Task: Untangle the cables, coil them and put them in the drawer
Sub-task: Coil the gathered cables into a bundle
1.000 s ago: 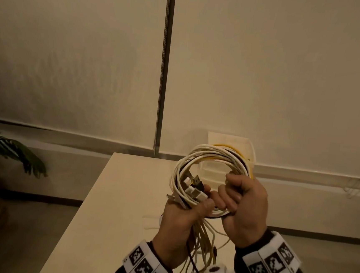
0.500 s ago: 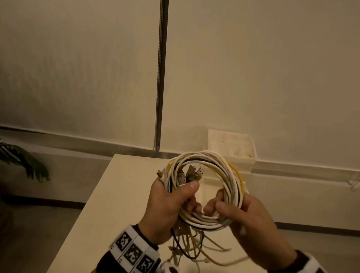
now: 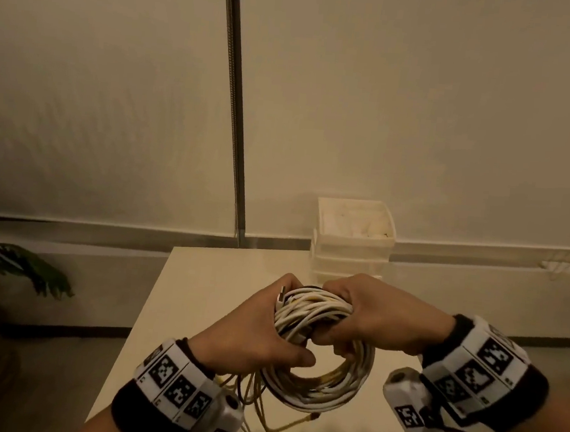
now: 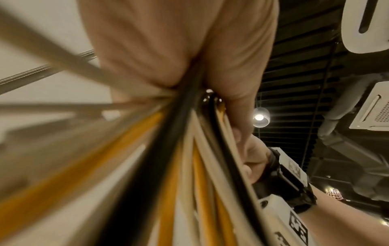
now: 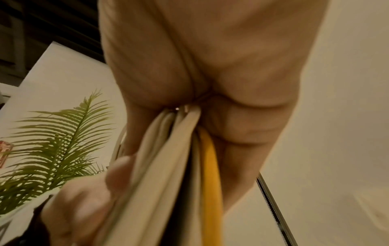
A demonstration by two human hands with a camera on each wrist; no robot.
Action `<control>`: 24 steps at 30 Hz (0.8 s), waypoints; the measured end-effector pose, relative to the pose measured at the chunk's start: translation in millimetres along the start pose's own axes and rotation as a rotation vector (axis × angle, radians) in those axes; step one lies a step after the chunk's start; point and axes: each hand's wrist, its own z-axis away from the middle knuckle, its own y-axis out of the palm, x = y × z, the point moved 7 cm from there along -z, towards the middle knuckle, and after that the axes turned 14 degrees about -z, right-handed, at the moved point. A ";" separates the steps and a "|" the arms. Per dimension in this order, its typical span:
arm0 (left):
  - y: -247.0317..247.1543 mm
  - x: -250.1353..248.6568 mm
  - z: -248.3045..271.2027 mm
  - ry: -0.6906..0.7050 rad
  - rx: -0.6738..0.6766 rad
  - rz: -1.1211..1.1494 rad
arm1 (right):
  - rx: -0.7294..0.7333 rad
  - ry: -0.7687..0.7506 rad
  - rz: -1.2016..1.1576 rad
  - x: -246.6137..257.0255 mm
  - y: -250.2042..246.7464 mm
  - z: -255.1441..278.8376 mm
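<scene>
Head view: both hands hold one coil of cables (image 3: 316, 353) above the table (image 3: 202, 277), at about 6 o'clock in the frame. The left hand (image 3: 253, 330) grips the coil's left side, fingers wrapped over the top and thumb pressed across the strands toward the coil's hollow. The right hand (image 3: 371, 320) closes round the upper right of the coil, fingers curled tight over the bunched strands. A USB plug (image 3: 282, 293) sticks up from the bundle beside the left fingers. The strands are mostly white, with yellow among them. Loose ends (image 3: 259, 410) hang from the coil's lower left, and one yellow end lies on the table at 6 o'clock. A small translucent drawer unit (image 3: 353, 242) stands at the table's far edge, at 12 o'clock from the hands and well apart from them. A plant (image 3: 14, 264) sits at 9 o'clock by the wall.

Left wrist view: the left hand (image 4: 168, 50) is clamped on white, yellow and black cables (image 4: 189, 166) that fan toward 6 o'clock. The right hand (image 4: 252, 159) shows at 4 o'clock, against the same bundle.

Right wrist view: the right hand (image 5: 210, 66) is closed firmly on white and yellow cables (image 5: 179, 166) running to 6 o'clock. The left hand (image 5: 84, 199) touches them at 7 o'clock.
</scene>
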 end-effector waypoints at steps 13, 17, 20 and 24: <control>13.8 7.8 -18.9 -0.140 0.065 -0.225 | -0.040 0.077 0.505 7.7 6.2 -10.8; 10.5 9.0 -27.6 -0.199 0.056 -0.094 | -0.180 -0.141 0.942 26.8 29.0 3.2; 6.9 8.7 -25.5 -0.227 0.118 0.008 | -0.206 -0.220 1.210 24.1 36.1 2.1; 9.5 17.1 -22.9 -0.313 0.162 0.040 | -0.257 -0.216 1.153 18.2 29.7 -4.8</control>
